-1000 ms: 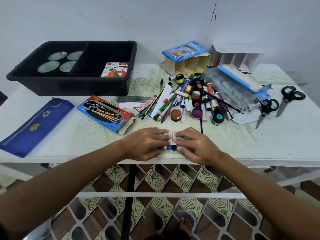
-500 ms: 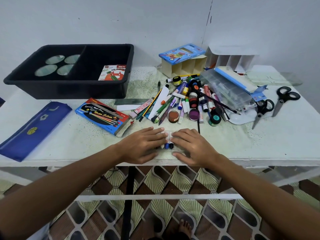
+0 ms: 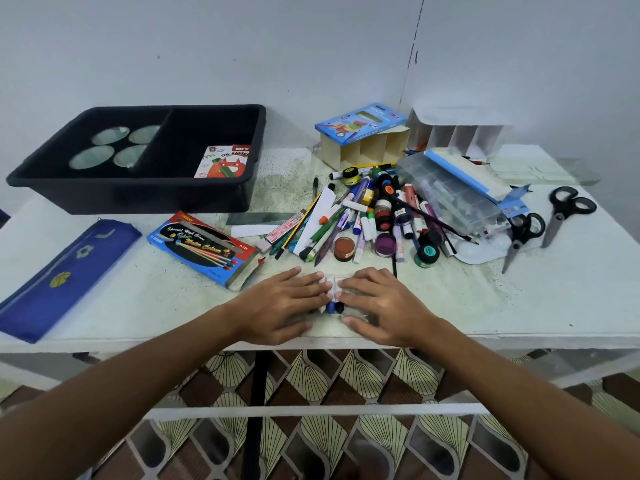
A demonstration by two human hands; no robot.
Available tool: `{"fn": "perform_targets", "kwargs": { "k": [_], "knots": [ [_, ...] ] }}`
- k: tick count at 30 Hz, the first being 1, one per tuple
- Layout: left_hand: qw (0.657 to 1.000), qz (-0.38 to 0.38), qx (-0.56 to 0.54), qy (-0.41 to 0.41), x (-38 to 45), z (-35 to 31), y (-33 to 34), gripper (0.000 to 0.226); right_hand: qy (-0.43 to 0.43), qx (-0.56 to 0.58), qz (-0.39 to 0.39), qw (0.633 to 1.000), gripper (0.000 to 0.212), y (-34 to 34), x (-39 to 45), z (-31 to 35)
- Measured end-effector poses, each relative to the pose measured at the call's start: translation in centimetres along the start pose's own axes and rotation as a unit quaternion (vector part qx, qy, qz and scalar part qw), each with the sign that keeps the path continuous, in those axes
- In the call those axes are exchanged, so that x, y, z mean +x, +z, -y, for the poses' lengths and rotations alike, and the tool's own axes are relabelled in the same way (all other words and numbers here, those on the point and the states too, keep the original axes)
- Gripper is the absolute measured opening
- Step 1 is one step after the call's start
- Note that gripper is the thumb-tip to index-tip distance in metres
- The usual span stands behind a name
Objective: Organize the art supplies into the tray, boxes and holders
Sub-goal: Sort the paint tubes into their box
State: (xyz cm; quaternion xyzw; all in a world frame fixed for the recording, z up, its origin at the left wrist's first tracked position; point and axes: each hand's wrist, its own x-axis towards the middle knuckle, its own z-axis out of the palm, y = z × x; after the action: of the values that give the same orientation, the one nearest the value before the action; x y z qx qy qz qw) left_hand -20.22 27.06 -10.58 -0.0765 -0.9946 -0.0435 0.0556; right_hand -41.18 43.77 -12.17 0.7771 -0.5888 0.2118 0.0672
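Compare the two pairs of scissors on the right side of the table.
The near scissors look smaller and lie partly on a white palette; the far scissors look larger and lie on the bare table, nearer its right edge. Both have black handles and closed metal blades pointing toward the person.

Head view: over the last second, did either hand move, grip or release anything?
No visible change. The left hand and right hand still lie flat on the small capped tubes at the table's near edge, nothing lifted or released. The pile of supplies, black tray and both scissors stayed put; only the camera shifted slightly.
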Motion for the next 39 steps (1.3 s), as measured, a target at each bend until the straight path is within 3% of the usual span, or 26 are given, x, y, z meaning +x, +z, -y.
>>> {"fn": "perform_targets", "kwargs": {
  "k": [4, 10, 14, 17, 21, 28, 36, 39],
  "knots": [
    [0.999, -0.047, -0.018, 0.009, 0.8, 0.1, -0.9, 0.050, 0.009, 0.029, 0.010, 0.999, 0.039, -0.9, 0.6, -0.2],
    [0.985, -0.169, -0.028, -0.030, 3.4, 1.1, -3.4, 0.031, 0.086, 0.079, -0.035, 0.993, 0.031, -3.4, 2.5, -2.5],
    [0.970, -0.208, -0.038, -0.118, 6.4, 3.2, -4.7, 0.028, 0.199, 0.059, -0.055, 0.977, 0.022, -5.5, 4.5, -5.6],
    [0.951, -0.225, -0.039, -0.208, 8.8, 5.2, -4.6, 0.026, 0.268, 0.008, -0.006, 0.963, 0.025, -6.6, 6.4, -7.7],
    [0.941, -0.178, -0.045, -0.286, 12.1, 7.9, -4.1, 0.035, 0.293, -0.098, 0.116, 0.944, 0.042, -6.8, 8.6, -9.2],
    [0.943, -0.040, 0.001, -0.330, 16.1, 9.9, -3.4, 0.041, 0.279, -0.079, 0.214, 0.933, 0.064, -5.6, 10.5, -10.4],
    [0.932, -0.065, -0.054, -0.354, 16.9, 10.7, -2.7, 0.023, 0.277, -0.064, 0.267, 0.921, 0.068, -5.5, 11.0, -10.6],
    [0.919, -0.087, -0.104, -0.369, 16.7, 11.3, -2.8, 0.017, 0.289, -0.036, 0.252, 0.923, 0.059, -5.3, 10.9, -10.7]
  ]
}}
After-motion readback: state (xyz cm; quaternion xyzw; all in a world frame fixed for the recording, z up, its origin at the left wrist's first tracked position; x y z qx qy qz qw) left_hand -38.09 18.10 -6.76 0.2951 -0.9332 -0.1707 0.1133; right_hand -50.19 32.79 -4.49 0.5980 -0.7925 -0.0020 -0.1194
